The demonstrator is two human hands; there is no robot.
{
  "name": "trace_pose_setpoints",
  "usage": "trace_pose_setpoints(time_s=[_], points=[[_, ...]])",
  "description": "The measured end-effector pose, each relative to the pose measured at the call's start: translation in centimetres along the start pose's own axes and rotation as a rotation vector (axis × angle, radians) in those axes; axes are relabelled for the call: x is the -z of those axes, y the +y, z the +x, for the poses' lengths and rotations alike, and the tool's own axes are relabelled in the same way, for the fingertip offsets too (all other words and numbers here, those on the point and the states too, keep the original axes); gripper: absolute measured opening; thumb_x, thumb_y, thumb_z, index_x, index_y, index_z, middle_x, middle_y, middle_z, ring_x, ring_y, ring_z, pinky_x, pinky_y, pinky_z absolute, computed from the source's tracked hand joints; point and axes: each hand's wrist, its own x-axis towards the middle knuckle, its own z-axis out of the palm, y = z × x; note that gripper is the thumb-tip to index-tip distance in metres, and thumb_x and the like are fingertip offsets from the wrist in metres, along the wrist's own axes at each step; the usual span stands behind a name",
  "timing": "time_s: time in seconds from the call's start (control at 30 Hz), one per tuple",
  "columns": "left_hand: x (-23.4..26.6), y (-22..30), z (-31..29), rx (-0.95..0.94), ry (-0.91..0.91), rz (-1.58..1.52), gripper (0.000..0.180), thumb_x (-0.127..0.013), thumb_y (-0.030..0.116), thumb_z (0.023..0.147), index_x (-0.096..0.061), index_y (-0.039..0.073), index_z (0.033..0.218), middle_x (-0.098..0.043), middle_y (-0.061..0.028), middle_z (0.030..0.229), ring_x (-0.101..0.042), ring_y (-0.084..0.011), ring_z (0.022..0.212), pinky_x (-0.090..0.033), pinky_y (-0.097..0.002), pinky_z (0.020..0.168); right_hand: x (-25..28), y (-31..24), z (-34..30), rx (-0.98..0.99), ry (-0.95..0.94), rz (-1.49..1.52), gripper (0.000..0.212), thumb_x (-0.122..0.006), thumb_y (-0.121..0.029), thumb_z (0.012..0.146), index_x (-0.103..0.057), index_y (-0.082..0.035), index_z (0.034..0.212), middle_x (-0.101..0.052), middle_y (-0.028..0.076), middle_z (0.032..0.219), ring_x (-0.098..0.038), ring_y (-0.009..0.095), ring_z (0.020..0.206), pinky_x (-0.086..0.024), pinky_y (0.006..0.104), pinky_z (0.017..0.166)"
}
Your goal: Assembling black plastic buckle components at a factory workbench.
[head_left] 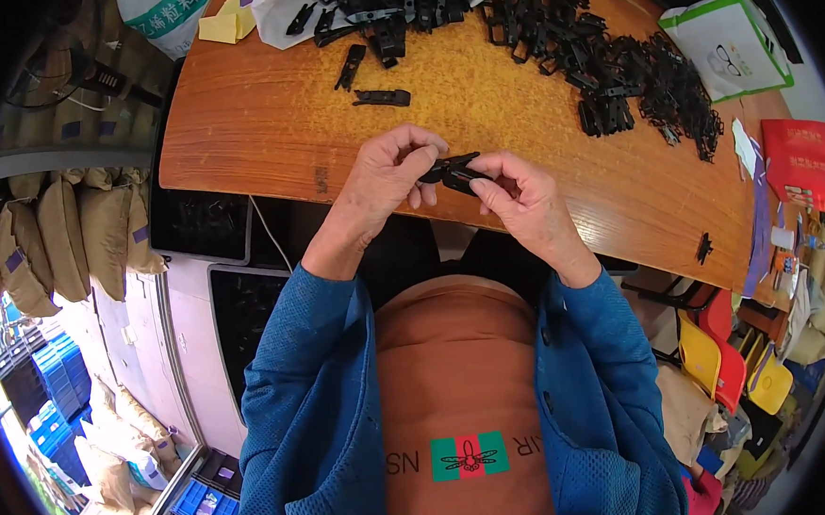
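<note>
The biggest thing is the brown wooden tabletop (264, 139), which spreads out ahead of both hands and to each side. A big heap of small black parts (550, 37) lies on it, ahead of the right hand and off to its right. Straight ahead of the hands, more black parts (425, 2) sit on a white bag (275, 16).

The left hand (390, 174) and the right hand (520, 194) are close together but not touching, by the near edge of the tabletop. Two loose black clips lie ahead of the left hand: one farther clip (351, 68) and one nearer clip (382, 99). The smallest thing to look at is the black clip piece (461, 176) between the hands. Each hand pinches one end of it. I cannot tell if it is one part or two.

It looks easy to lose. If one pinch slips, the piece could pop out and drop past the near edge into the lap. Pushing too hard or crooked could bend or snap the thin plastic.

Both arms reach up in blue sleeves (295, 350), and the hands turn in toward each other. The left hand shows its back, with bent fingers. The right thumb presses on the near side, with the fingers curled behind.
</note>
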Motion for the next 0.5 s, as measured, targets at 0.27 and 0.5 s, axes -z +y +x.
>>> trace_pose_setpoints(time_s=[0.27, 0.5], points=[[-2.4, -0.6, -0.1, -0.007, 0.023, 0.182, 0.012, -0.053, 0.012, 0.093, -0.058, 0.002, 0.096, -0.059, -0.0035, 0.076, -0.057, -0.0085, 0.054, -0.043, -0.0201, 0.047, 0.5, 0.2, -1.0, 0.009, 0.07, -0.193, 0.013, -0.06, 0.0, 0.088, -0.059, 0.0, 0.1, -0.06, 0.0, 0.079, -0.054, 0.006, 0.064, -0.046, 0.0203, 0.057], [-4.2, -3.9, 0.0, -0.364, -0.027, 0.481, 0.022, -0.059, 0.01, 0.09, -0.055, 0.002, 0.11, -0.06, -0.0086, 0.087, -0.061, -0.0133, 0.082, -0.05, -0.0255, 0.068, 0.7, 1.1, -1.9, 0.001, 0.139, 0.026, 0.01, -0.06, -0.002, 0.088, -0.061, -0.002, 0.098, -0.056, -0.001, 0.076, -0.056, 0.007, 0.064, -0.047, 0.0204, 0.057]])
